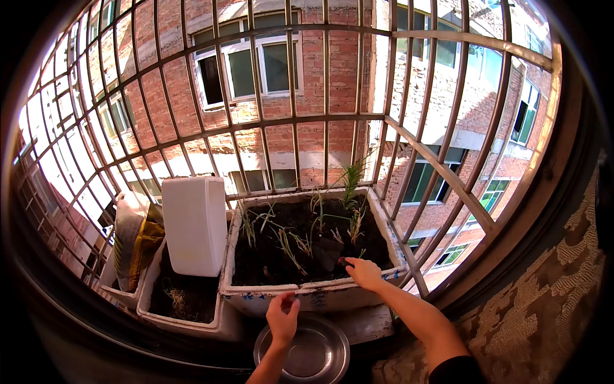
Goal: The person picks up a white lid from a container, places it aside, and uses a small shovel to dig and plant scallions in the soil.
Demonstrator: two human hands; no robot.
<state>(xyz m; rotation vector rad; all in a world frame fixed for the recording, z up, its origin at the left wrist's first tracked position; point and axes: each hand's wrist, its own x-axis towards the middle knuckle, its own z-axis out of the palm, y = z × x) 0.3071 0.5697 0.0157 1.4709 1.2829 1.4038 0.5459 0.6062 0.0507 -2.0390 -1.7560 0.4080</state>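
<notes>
A large white foam planter box (307, 289) holds dark soil (259, 269) and several thin green plants (292, 245). Over its front right part, my right hand (365, 274) is closed around a dark handle (344, 262); what looks like a dark trowel blade (328, 253) lies against the soil. My left hand (283, 318) hovers near the planter's front rim with fingers partly curled and nothing seen in it. Beneath it, a round stainless steel basin (307, 355) is partly covered by my left forearm.
A smaller foam box (182, 325) with soil stands left, a white foam block (192, 228) rising above it. Farther left, a yellow and white sack (132, 240) sits in another foam box (120, 295). Metal window bars (288, 120) enclose the ledge; a patterned curtain (523, 312) hangs at right.
</notes>
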